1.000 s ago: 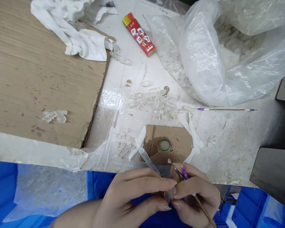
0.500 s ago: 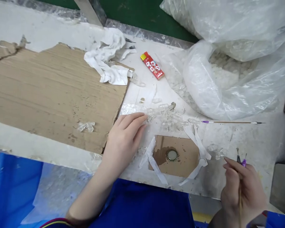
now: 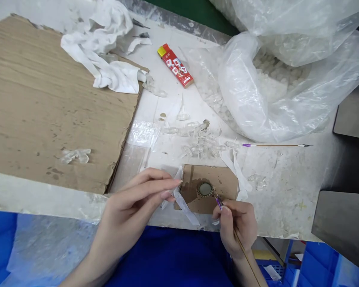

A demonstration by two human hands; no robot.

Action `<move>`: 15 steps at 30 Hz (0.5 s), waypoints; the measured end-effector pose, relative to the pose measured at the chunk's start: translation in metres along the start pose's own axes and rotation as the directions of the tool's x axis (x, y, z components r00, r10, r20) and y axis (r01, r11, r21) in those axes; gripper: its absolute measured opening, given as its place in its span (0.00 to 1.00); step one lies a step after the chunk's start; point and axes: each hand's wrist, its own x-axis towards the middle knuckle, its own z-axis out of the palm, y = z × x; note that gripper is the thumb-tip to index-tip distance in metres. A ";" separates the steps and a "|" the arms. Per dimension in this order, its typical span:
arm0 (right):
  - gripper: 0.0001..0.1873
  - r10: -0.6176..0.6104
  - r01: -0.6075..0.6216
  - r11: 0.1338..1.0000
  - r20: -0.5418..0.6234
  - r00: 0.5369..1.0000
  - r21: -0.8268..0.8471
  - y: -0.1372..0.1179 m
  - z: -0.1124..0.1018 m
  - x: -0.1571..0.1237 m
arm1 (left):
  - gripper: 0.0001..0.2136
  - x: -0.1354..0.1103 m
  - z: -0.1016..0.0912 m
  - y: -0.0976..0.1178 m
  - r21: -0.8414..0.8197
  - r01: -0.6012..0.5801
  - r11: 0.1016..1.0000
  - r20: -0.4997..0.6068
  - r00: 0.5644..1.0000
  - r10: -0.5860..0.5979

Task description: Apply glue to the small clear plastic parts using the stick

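Head view: the right hand is closed in a firm pinch on a slim wooden-handled pick with a purple collar, held between thumb and curled fingers, its tip right at the edge of a round green-and-gold beaded disc. The disc lies flat on a small brown cardboard square, with narrow white paper strips running along the square's sides. The left hand is half open, its fingers stretched out close together, their tips just beside the strip to the left of the disc; whether it has hold of anything, I cannot tell.

Beyond the disc sits a loose heap of clear faceted crystal pieces. Further beyond and to the right of the disc bulges a clear plastic bag full of similar pieces. Right of the heap, a second thin purple-collared pick lies flat. Left of the disc spreads a torn sheet of tan cardboard, with a crumpled white cloth on its far edge. A red-and-yellow rectangular box lies far beyond the disc.
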 end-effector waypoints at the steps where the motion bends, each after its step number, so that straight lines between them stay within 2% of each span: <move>1: 0.13 0.008 -0.008 1.000 0.011 1.000 -0.013 0.002 0.001 -0.001 | 0.19 -0.002 0.001 0.000 -0.032 0.029 0.999 0.008 1.000 -0.029; 5: 0.22 0.008 -0.005 0.999 0.062 0.998 -0.047 0.004 0.005 0.001 | 0.19 -0.005 -0.001 0.000 -0.074 0.055 0.996 0.062 0.997 -0.050; 9: 0.22 -0.001 0.006 0.998 0.085 0.996 -0.057 0.002 0.008 0.007 | 0.20 -0.009 -0.004 0.000 -0.088 0.093 0.992 0.089 0.992 -0.085; 15: 0.21 -0.006 0.005 1.000 0.085 0.996 0.015 -0.006 0.005 0.015 | 0.22 -0.009 0.000 0.004 -0.211 0.166 0.963 0.083 0.985 -0.151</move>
